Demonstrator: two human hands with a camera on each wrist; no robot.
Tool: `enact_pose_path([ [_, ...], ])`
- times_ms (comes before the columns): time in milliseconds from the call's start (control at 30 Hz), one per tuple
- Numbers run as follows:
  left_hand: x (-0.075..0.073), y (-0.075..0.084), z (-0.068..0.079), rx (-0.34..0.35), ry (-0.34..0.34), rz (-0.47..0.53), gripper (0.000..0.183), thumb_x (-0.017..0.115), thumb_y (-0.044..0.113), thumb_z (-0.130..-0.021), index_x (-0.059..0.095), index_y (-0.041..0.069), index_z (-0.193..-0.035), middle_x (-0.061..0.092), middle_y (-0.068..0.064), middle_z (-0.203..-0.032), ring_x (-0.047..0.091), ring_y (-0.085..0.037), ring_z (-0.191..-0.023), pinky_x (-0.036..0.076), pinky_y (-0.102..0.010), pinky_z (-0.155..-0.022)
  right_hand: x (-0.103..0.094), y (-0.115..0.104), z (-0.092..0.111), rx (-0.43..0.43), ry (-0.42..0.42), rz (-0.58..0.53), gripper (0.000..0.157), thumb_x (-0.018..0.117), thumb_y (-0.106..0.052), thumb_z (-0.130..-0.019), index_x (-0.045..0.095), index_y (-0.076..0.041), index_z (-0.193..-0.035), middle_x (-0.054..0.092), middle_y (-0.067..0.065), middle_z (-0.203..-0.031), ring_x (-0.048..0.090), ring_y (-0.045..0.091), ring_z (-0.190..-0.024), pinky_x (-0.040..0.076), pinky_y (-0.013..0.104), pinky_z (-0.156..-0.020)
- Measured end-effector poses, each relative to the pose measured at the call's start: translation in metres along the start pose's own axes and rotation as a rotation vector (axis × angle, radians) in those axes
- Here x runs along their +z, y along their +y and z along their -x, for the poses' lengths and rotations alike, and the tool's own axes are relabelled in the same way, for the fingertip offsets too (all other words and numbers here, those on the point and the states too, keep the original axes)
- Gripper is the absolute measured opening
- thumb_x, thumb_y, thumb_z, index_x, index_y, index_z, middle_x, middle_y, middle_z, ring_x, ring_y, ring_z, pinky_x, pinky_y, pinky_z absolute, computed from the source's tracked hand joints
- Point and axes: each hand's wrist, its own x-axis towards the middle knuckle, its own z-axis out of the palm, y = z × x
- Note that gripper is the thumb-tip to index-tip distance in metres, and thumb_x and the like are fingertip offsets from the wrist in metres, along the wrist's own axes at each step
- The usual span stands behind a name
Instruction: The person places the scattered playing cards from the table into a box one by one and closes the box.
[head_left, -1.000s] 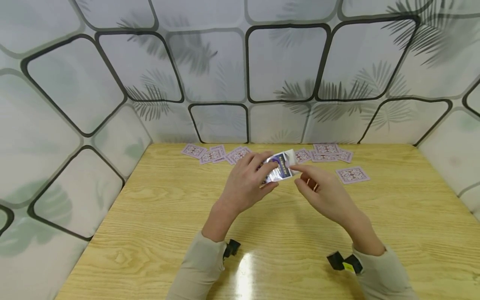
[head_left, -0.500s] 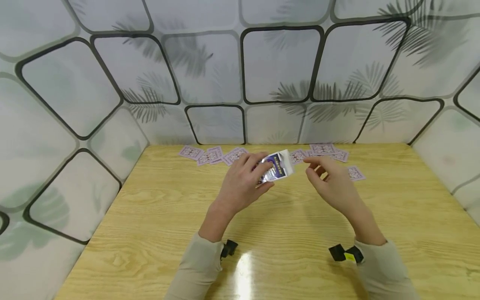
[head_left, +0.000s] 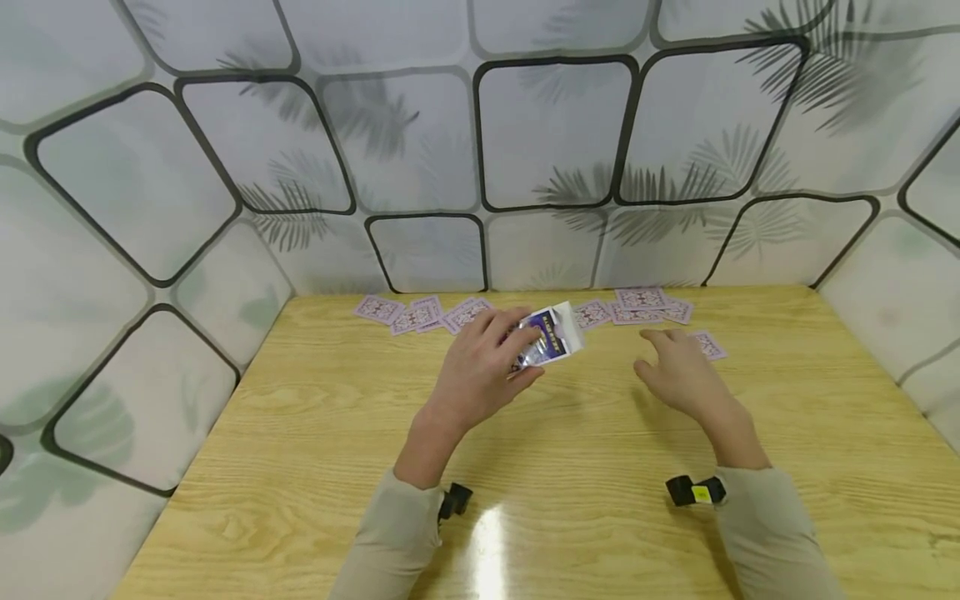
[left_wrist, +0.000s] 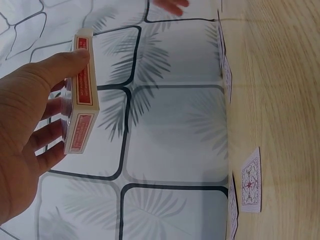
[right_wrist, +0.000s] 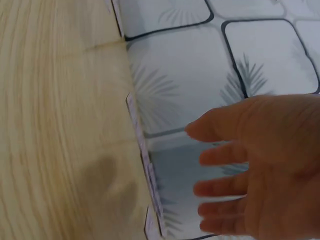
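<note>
My left hand (head_left: 480, 367) grips a playing card box (head_left: 549, 335) over the table, thumb on one side and fingers on the other. The box's dark blue printed face and its pale far end show in the head view. From the left wrist, narrow red-and-cream sides of the card box (left_wrist: 84, 95) are visible, the thumb lying along one edge. To the right of it, my right hand (head_left: 686, 375) hovers with nothing in it. Its fingers look extended in the right wrist view. The single playing card (head_left: 710, 344) lies just behind this hand, partly covered by it.
Face-down playing cards (head_left: 412, 318) lie in a loose group at the back left of the wooden table (head_left: 315, 467). Another cluster of playing cards (head_left: 640, 298) overlaps at the back right. A patterned fabric wall (head_left: 555, 142) rises behind the table and along its sides.
My right hand has left the box's end and moved right, towards the lone card. The left hand keeps hold of the box, almost in place.
</note>
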Motion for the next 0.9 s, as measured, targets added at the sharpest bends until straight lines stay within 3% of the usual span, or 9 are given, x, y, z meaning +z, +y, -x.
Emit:
enact_pose_path([
  [167, -0.004, -0.003, 0.0, 0.011, 0.002, -0.007, 0.043, 0.087, 0.031, -0.077, 0.067, 0.012, -0.11, 0.063, -0.012, -0.126, 0.06, -0.026, -0.104, 0.054, -0.038, -0.087, 0.004, 0.018, -0.008, 0.076, -0.09, 0.091, 0.073, 0.049, -0.028, -0.099, 0.02, 0.017, -0.149, 0.021, 0.047, -0.147, 0.017, 0.066, -0.134, 0.016, 0.072, -0.109],
  [400, 0.005, 0.003, 0.001, 0.019, -0.064, 0.009, 0.041, 0.084, 0.032, -0.08, 0.067, 0.013, -0.111, 0.063, -0.011, -0.127, 0.06, -0.024, -0.107, 0.052, -0.035, -0.091, 0.016, 0.044, 0.002, 0.184, -0.165, 0.111, 0.08, 0.046, -0.033, -0.099, 0.013, 0.021, -0.147, 0.014, 0.051, -0.145, 0.012, 0.071, -0.131, 0.017, 0.075, -0.106],
  [533, 0.008, 0.009, 0.005, 0.029, -0.08, 0.019, 0.04, 0.084, 0.033, -0.08, 0.067, 0.014, -0.111, 0.063, -0.011, -0.127, 0.06, -0.024, -0.108, 0.052, -0.035, -0.091, 0.017, 0.05, 0.008, 0.183, -0.183, 0.132, 0.079, 0.048, -0.034, -0.098, 0.02, 0.023, -0.144, 0.024, 0.05, -0.142, 0.023, 0.068, -0.129, 0.026, 0.074, -0.104],
  [700, 0.004, 0.006, 0.006, 0.016, -0.056, -0.01, 0.042, 0.085, 0.034, -0.079, 0.067, 0.014, -0.11, 0.063, -0.01, -0.126, 0.061, -0.023, -0.108, 0.051, -0.035, -0.091, 0.015, 0.044, 0.004, 0.15, -0.135, 0.105, 0.069, 0.051, -0.032, -0.097, 0.034, 0.016, -0.143, 0.043, 0.042, -0.137, 0.042, 0.061, -0.123, 0.039, 0.069, -0.096],
  [800, 0.002, 0.003, 0.005, 0.014, -0.059, -0.024, 0.042, 0.084, 0.035, -0.079, 0.067, 0.014, -0.111, 0.063, -0.01, -0.127, 0.061, -0.022, -0.108, 0.051, -0.034, -0.092, 0.011, 0.04, 0.001, 0.152, -0.126, 0.088, 0.064, 0.059, -0.027, -0.091, 0.043, 0.013, -0.139, 0.055, 0.037, -0.128, 0.057, 0.052, -0.11, 0.048, 0.063, -0.085],
  [900, 0.0, 0.001, 0.004, 0.024, -0.067, -0.031, 0.041, 0.084, 0.035, -0.08, 0.068, 0.014, -0.111, 0.063, -0.009, -0.127, 0.061, -0.022, -0.108, 0.051, -0.034, -0.092, 0.007, 0.04, 0.0, 0.154, -0.138, 0.08, 0.064, 0.067, -0.022, -0.083, 0.048, 0.013, -0.133, 0.063, 0.032, -0.117, 0.062, 0.043, -0.099, 0.051, 0.057, -0.077],
])
